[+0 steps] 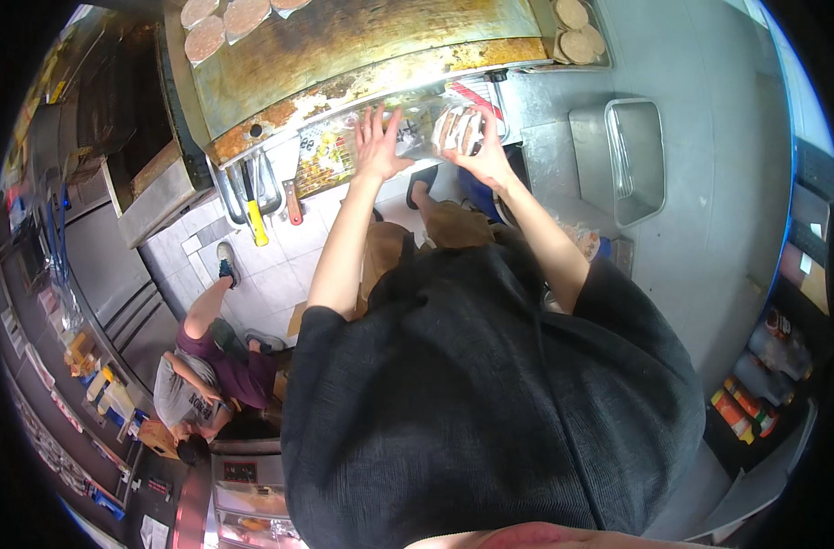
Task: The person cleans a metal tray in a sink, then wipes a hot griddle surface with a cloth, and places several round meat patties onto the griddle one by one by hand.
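My right hand grips a stack of patties interleaved with white paper sheets, its thumb and fingers spread around the right side. Clear plastic film or a bag surrounds the stack and stretches leftward. At that film's left end is my left hand, fingers straight and apart; whether it presses on the plastic is hard to make out. Both hands are in front of the griddle's near edge. Beneath them is a wire rack over a tray littered with food scraps.
Raw patties on paper lie at the griddle's far left; browned round pieces fill a pan at right. A yellow-handled tool and a wooden-handled scraper hang off the front. A steel container stands right. Another person sits lower left.
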